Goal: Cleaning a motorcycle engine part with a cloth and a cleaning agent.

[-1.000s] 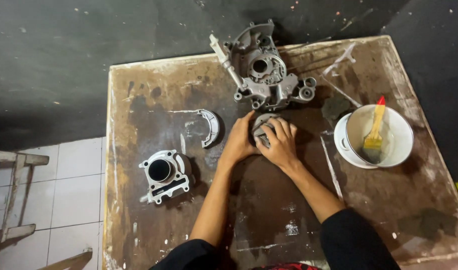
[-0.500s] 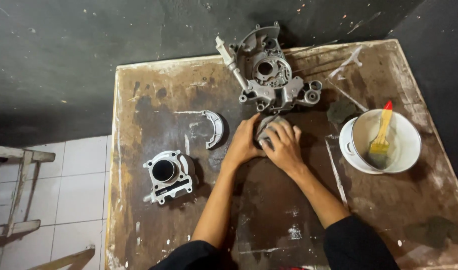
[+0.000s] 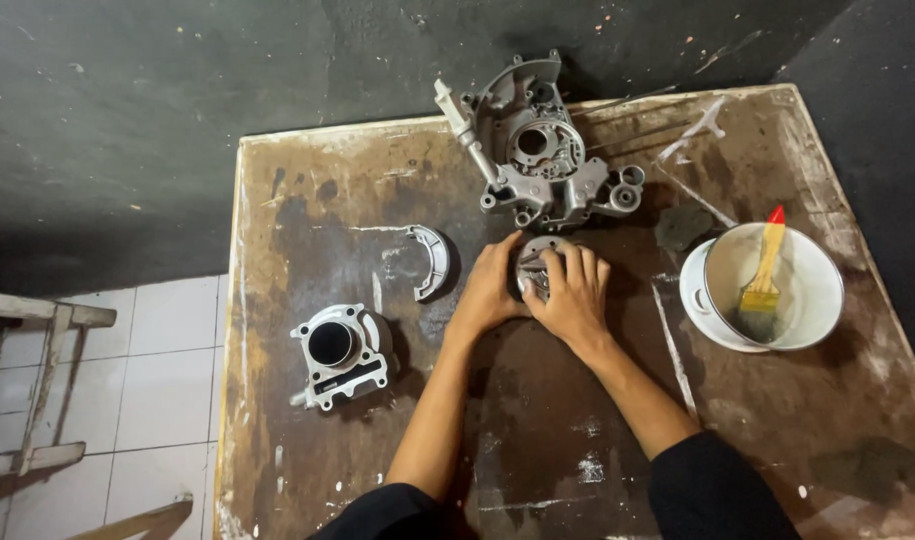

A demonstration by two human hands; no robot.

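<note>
Both my hands are wrapped around a small round grey metal engine part (image 3: 534, 262) resting on the stained brown wooden table (image 3: 298, 200). My left hand (image 3: 491, 286) grips its left side and my right hand (image 3: 572, 296) covers its right side and top. Most of the part is hidden under my fingers. Just beyond it lies a large grey metal engine crankcase (image 3: 538, 150).
A grey engine cylinder block (image 3: 338, 352) sits at the table's left. A curved metal brake shoe (image 3: 433, 262) lies left of my hands. At the right stands a white bowl (image 3: 718, 320) holding a yellow paintbrush with a red handle tip (image 3: 763, 265). White floor tiles and a wooden frame (image 3: 38, 390) are at the left.
My hands stay clasped on the round part with only slight finger shifts. The camera view has drifted a little, moving the table in the picture.
</note>
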